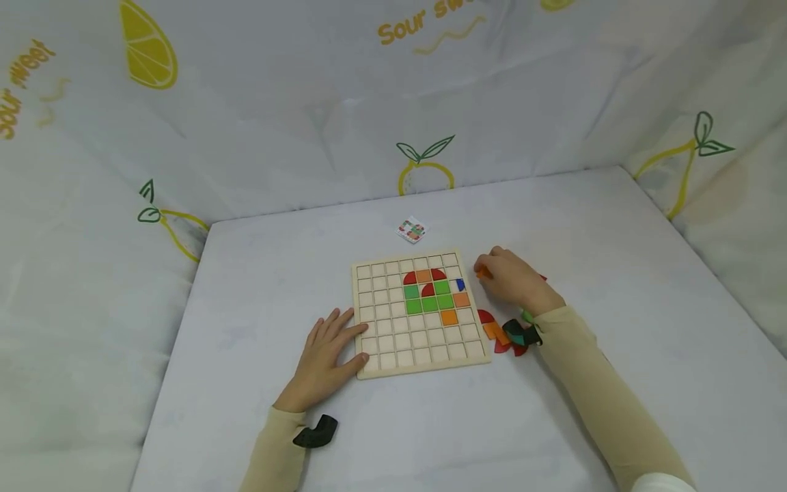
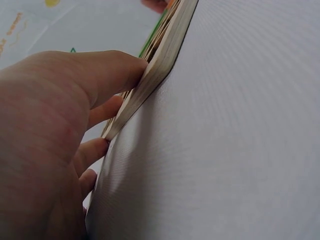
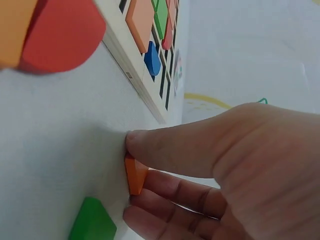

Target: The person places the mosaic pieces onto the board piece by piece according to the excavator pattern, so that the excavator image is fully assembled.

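A square wooden grid board (image 1: 402, 340) lies on the table, with red, green, orange and blue pieces set in its upper right cells. At its left edge rests my left hand (image 1: 324, 359), thumb and a fingertip on the rim, fingers spread. Beyond the right edge, my right hand (image 1: 513, 277) pinches an orange block (image 3: 135, 175) between thumb and fingers, low over the table. In the right wrist view, a loose green block (image 3: 92, 222) lies close to those fingers. The blue piece (image 1: 461, 284) sits in a cell near the board's right edge.
Loose red (image 1: 486, 316) and orange pieces (image 1: 494, 332) lie along the board's right side, partly behind the black wrist strap (image 1: 521, 333). A small pattern card (image 1: 412, 229) lies behind the board. Printed white cloth (image 1: 277, 137) hangs around the table.
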The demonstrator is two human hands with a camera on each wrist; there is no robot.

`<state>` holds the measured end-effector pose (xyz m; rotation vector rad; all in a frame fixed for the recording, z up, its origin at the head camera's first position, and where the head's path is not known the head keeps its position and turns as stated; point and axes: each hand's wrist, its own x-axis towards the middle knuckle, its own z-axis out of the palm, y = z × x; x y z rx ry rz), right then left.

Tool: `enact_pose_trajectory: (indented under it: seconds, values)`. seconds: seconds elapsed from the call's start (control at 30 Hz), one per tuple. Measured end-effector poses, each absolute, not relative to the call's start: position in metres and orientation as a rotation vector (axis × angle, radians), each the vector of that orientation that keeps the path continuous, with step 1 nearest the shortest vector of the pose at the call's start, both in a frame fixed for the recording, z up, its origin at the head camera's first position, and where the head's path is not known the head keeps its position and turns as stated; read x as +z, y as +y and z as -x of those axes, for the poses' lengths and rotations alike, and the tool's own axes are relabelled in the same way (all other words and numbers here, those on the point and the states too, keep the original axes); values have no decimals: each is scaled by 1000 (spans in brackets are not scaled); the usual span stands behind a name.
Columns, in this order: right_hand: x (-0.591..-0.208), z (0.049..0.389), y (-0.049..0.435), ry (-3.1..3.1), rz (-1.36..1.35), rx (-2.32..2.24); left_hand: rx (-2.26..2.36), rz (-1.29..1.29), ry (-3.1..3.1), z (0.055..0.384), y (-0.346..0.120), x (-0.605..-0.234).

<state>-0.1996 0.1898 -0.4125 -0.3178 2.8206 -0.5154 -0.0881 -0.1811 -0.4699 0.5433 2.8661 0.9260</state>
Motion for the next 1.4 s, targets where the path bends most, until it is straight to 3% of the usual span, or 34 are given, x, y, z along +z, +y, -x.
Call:
enact_pose_trajectory:
  seconds: [0.77, 1.4]
  values:
    - [-405, 194, 196, 2754, 408, -534, 861, -591, 2892, 82, -182, -463]
    - [-385, 165, 156, 2624, 805, -819, 849, -588, 2881, 83, -181, -461]
